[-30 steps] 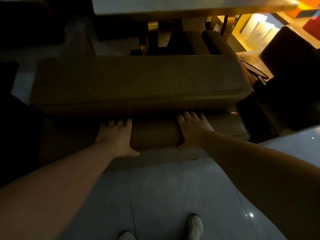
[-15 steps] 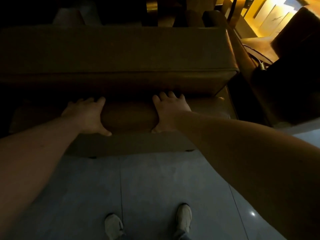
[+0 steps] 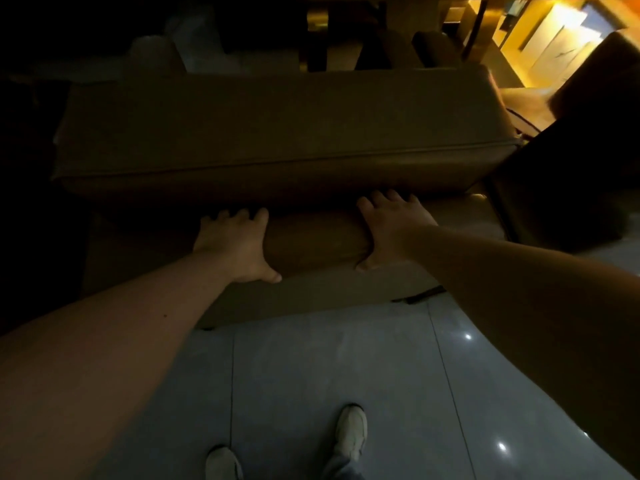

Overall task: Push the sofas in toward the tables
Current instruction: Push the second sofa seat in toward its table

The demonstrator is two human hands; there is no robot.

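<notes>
The back of a brown sofa (image 3: 277, 133) is being pressed by two bare hands in a dim room. The left hand (image 3: 235, 245) is being held flat against the lower padded roll of the sofa back, fingers spread and pointing away, thumb stretched out to the side along the roll's lower edge. The right hand (image 3: 388, 230) is being laid flat on the same roll, well apart from the left, fingers spread with their tips tucked under the overhanging upper cushion. Nothing is being clasped by either hand; both are being kept open, palms down. The sofa is being seen across the upper middle of the view, standing on a pale tiled floor (image 3: 346, 368). Two light shoes (image 3: 351, 433) are being shown at the bottom edge.
</notes>
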